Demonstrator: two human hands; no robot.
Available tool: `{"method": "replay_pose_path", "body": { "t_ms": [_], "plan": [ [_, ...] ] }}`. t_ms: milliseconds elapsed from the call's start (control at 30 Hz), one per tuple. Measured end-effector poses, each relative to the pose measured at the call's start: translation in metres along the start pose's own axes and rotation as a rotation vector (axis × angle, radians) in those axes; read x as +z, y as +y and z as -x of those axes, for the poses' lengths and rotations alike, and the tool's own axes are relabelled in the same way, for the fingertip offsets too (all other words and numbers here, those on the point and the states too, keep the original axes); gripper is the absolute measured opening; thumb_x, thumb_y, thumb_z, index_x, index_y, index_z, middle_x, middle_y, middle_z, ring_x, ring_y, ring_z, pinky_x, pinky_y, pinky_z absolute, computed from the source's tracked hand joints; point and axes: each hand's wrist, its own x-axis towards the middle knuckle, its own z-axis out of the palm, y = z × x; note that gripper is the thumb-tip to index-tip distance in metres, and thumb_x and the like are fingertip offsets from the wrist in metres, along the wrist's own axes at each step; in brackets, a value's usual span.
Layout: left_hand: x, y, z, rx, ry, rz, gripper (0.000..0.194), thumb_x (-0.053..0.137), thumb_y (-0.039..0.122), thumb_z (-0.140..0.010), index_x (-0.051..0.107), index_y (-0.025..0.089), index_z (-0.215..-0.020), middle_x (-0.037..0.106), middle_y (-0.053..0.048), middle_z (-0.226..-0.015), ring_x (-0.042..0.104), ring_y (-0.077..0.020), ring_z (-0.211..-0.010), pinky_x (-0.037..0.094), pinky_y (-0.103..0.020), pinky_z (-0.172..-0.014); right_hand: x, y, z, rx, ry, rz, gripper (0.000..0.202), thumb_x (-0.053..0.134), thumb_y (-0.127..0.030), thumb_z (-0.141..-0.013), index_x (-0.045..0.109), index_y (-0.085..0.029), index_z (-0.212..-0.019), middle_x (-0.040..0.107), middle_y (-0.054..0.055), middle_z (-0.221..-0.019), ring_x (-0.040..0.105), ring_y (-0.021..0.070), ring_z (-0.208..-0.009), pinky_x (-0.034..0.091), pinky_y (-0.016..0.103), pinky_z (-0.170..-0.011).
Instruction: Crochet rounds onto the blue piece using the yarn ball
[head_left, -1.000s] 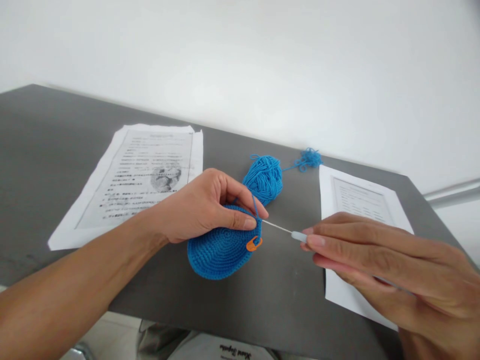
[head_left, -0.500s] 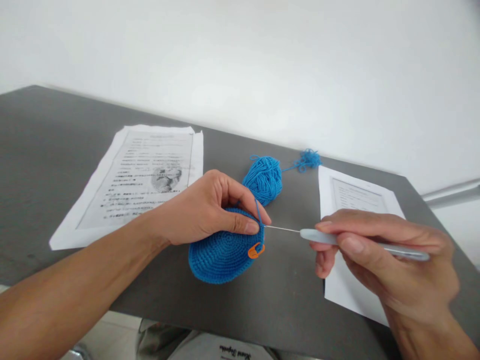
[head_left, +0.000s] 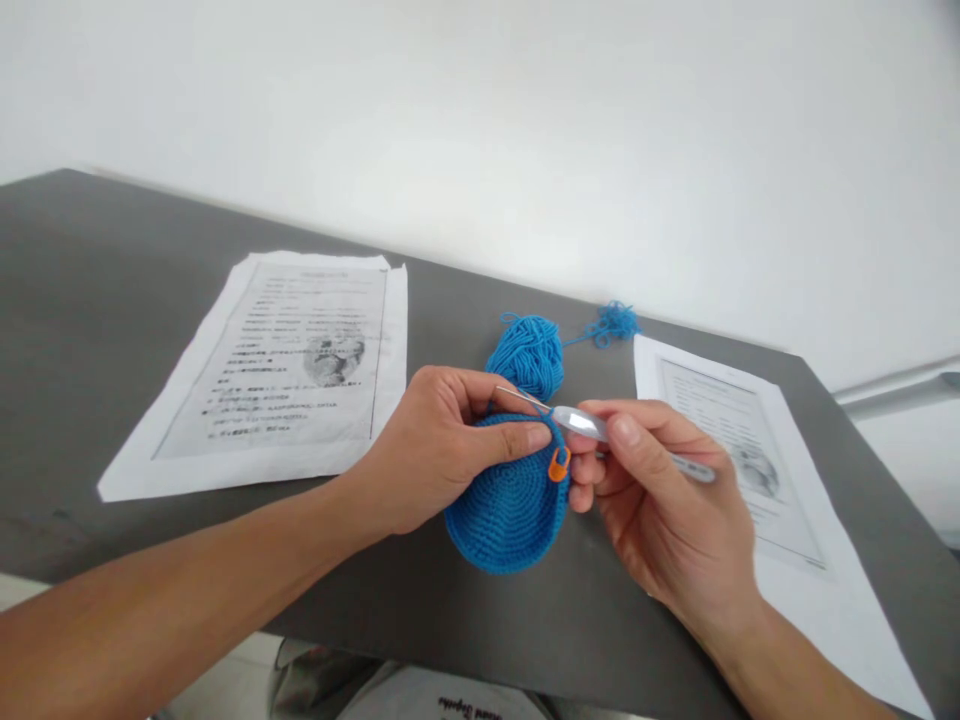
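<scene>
My left hand (head_left: 457, 445) pinches the upper edge of a round blue crochet piece (head_left: 506, 520), thumb in front and index finger behind. An orange stitch marker (head_left: 559, 464) hangs at the right edge of that piece. Held like a pen, a crochet hook (head_left: 583, 423) with a pale handle lies in my right hand (head_left: 660, 490). Its thin metal shaft points left across the top edge of the work, close to my left index finger, with blue yarn around it. Whether the tip sits inside a stitch I cannot tell.
Behind my hands lies a ball of blue yarn (head_left: 529, 355), its strand running to a loose tangle (head_left: 615, 322) near the white wall. A printed sheet (head_left: 300, 300) is on the left of the dark table (head_left: 120, 270), another sheet (head_left: 780, 520) on the right, partly under my right arm.
My right hand has moved left with the crochet hook, up to the work. My left hand has shifted right with the blue piece, which is now turned somewhat, uncovering more of the right sheet.
</scene>
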Motion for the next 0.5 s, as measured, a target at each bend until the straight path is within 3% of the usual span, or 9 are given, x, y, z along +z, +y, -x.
{"method": "replay_pose_path", "body": {
  "t_ms": [300, 500],
  "plan": [
    [-0.0004, -0.0012, 0.0006, -0.077, 0.020, 0.041, 0.018, 0.098, 0.012, -0.066, 0.084, 0.018, -0.075, 0.083, -0.001, -0.078, 0.070, -0.0138, -0.072, 0.055, -0.023, -0.068, -0.0026, 0.0015, -0.0006, -0.076, 0.043, 0.064, 0.008, 0.085, -0.027, -0.095, 0.087, -0.024, -0.101, 0.085, 0.002, -0.083, 0.080, 0.0135, -0.066, 0.071, 0.020, -0.060],
    [-0.0021, -0.0004, 0.0015, -0.024, 0.028, -0.016, 0.025, 0.099, 0.014, -0.068, 0.087, 0.017, -0.091, 0.086, -0.003, -0.092, 0.075, -0.0143, -0.074, 0.059, -0.024, -0.070, -0.0076, -0.0009, -0.0017, -0.073, 0.011, 0.120, 0.009, 0.086, -0.028, -0.094, 0.087, -0.023, -0.102, 0.086, 0.003, -0.084, 0.080, 0.0149, -0.064, 0.071, 0.022, -0.059]
  ]
}}
